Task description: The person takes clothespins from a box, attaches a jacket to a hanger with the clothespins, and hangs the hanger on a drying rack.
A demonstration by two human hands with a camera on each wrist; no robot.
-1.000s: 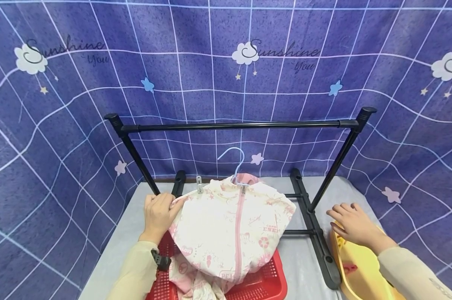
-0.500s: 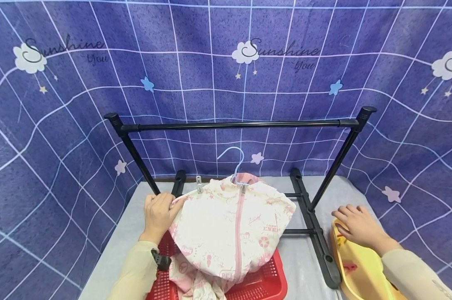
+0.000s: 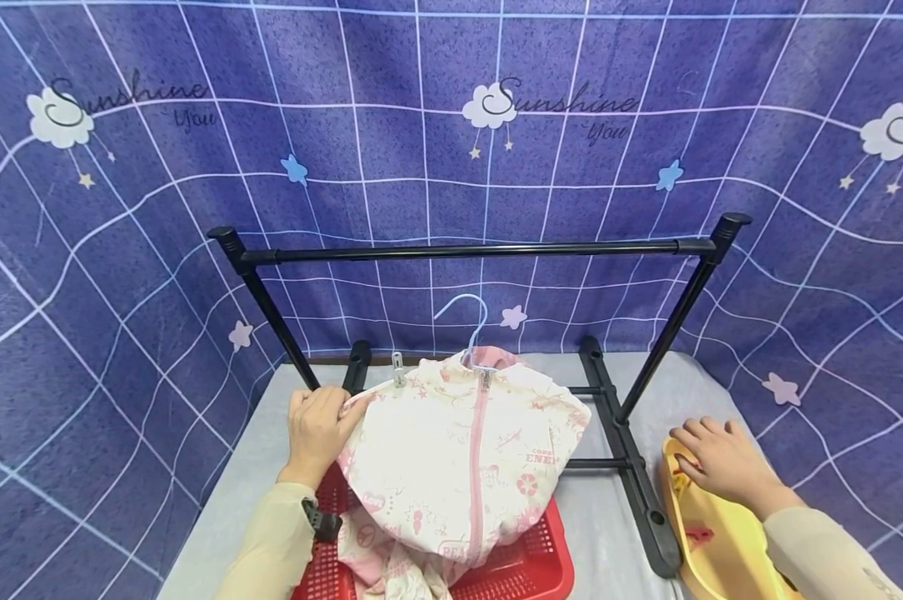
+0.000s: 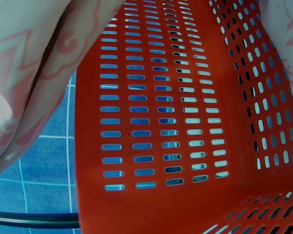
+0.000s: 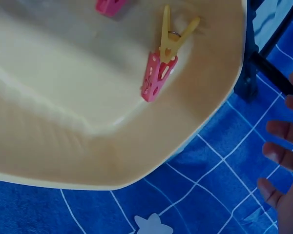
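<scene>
A white zip-up jacket with pink print (image 3: 436,450) hangs low on a light-blue hanger (image 3: 481,325), its hook standing free above the collar. My left hand (image 3: 318,433) pinches the jacket at its left shoulder. Close to those fingers, a clear clip (image 3: 398,370) sits on the shoulder edge. Over the back rim of the yellow tub (image 3: 680,533) hovers my right hand (image 3: 725,462), its fingers loosely bent and nothing in them. In the right wrist view, a yellow clothespin (image 5: 169,44) and a pink clothespin (image 5: 155,80) lie together in the tub, another pink one (image 5: 110,6) farther off.
Beneath the jacket stands a red perforated basket (image 3: 549,554) with more pink-and-white cloth (image 3: 402,571) in it. A black clothes rack (image 3: 459,251) spans the back, its right foot (image 3: 650,517) beside the tub. Behind it hangs a blue checked curtain (image 3: 571,67).
My right hand has drifted a little to the right and down over the tub. The left hand, jacket and hanger stay where they were.
</scene>
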